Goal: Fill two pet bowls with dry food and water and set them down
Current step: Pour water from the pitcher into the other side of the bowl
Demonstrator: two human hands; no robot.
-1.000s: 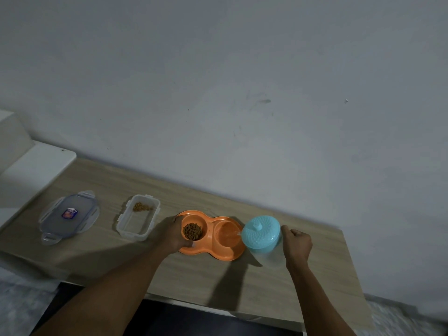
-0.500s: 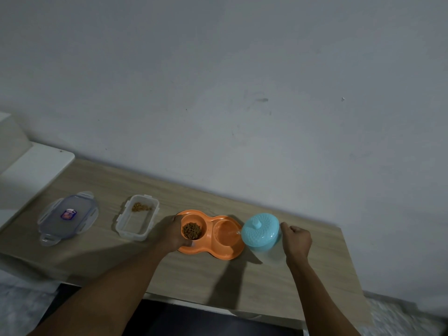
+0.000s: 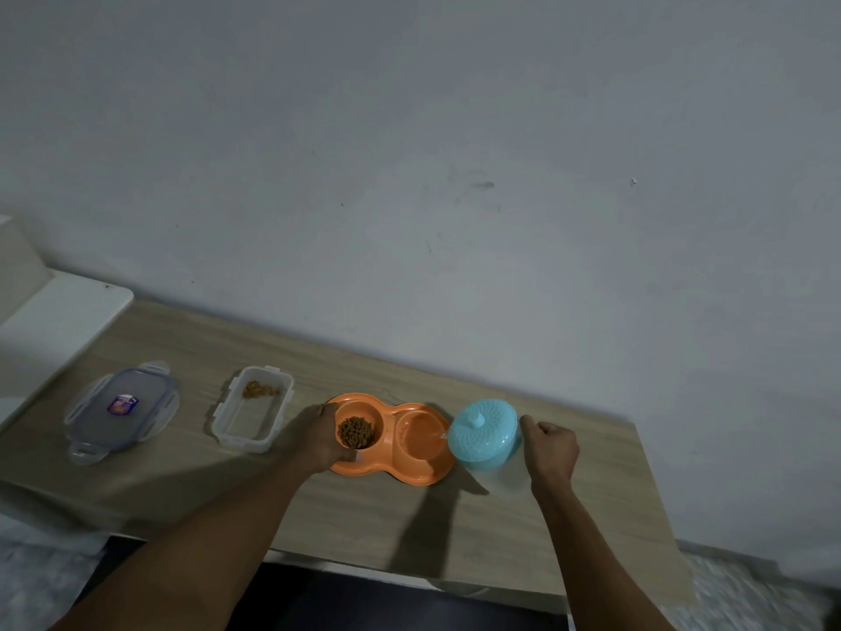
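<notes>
An orange double pet bowl (image 3: pixel 409 471) lies on the wooden table (image 3: pixel 364 512). Its left cup holds brown dry food (image 3: pixel 356 431); its right cup (image 3: pixel 421 437) shows water. My left hand (image 3: pixel 321 437) grips the bowl's left end. My right hand (image 3: pixel 550 448) grips the handle of a clear jug with a turquoise lid (image 3: pixel 484 437), tilted left so its spout hangs over the right cup.
A clear food box (image 3: pixel 252 414) with a little kibble in its far end stands left of the bowl. Its lid (image 3: pixel 120 409) lies further left. A white ledge (image 3: pixel 59 316) adjoins the table's left end; the wall runs behind.
Little has moved. The jug stays tilted at the right cup, and both hands keep their holds.
</notes>
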